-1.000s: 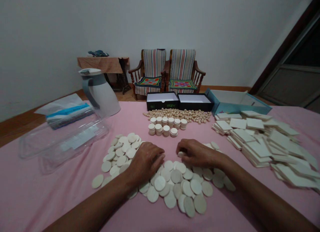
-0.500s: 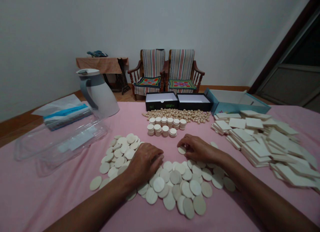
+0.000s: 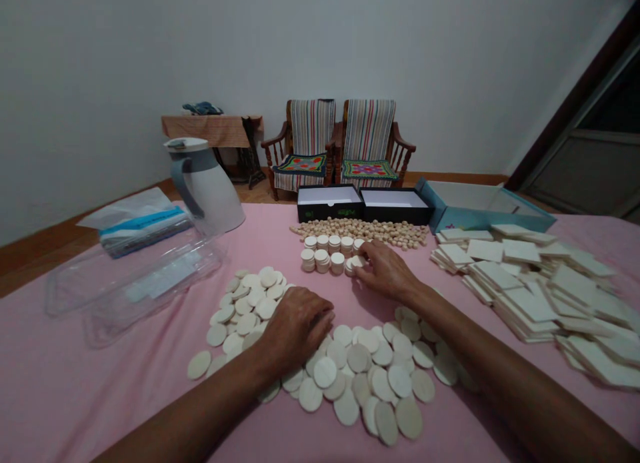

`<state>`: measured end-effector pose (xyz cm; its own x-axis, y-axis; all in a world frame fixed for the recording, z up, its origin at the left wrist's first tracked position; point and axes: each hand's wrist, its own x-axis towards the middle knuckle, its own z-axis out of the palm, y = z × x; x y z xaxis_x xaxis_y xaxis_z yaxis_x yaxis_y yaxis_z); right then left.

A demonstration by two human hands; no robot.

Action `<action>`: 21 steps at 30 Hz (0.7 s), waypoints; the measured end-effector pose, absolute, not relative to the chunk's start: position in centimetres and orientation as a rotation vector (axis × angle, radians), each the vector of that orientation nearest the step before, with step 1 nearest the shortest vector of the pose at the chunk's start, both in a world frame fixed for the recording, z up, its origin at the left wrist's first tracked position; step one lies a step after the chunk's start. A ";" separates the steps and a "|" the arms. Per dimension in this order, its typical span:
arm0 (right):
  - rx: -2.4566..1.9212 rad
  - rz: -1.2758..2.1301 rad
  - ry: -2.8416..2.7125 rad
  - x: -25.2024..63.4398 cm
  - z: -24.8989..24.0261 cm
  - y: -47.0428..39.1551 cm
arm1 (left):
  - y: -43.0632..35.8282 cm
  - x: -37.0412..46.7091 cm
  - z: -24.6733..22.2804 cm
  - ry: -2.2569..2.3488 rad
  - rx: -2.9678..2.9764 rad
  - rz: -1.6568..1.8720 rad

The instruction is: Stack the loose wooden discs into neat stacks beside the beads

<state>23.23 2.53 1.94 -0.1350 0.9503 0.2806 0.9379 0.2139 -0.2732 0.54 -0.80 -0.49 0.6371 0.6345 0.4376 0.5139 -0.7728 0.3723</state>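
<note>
My right hand (image 3: 384, 270) pinches a pale round wooden disc (image 3: 357, 262) over the right end of the front row of short stacks. Fingers partly cover that stack and the end of the row behind it. To their left stand neat disc stacks (image 3: 322, 260) in two rows. My left hand (image 3: 299, 322) rests palm down at the edge of the loose discs, its fingers loosely bent and the thumb apart, with nothing seen in it. Loose wooden discs (image 3: 359, 358) spread in front of both hands, and more discs (image 3: 246, 306) are heaped to the left.
Small wooden beads (image 3: 370, 230) lie behind the stacks, before two black boxes (image 3: 330, 212). Square wooden tiles (image 3: 530, 296) and a blue box (image 3: 475, 218) are at right. A jug (image 3: 213, 190), clear plastic trays (image 3: 150, 283) and a blue-white packet (image 3: 145, 230) stand left on the pink cloth (image 3: 165, 390).
My right hand has moved forward and left with a disc, from the loose pile to the front row's end stack. My left hand stays in place. The view has shifted slightly.
</note>
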 end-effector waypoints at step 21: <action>-2.067 0.420 -2.258 30.8 2.9 -0.6 | -0.8 0.7 -0.2 0.936 2.656 0.801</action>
<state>30.77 -0.63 2.92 -0.1043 0.9841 -0.1437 0.9699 0.0687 -0.2335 0.67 -0.85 -0.21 0.6500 0.6316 0.4226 0.5155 -0.7751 0.3654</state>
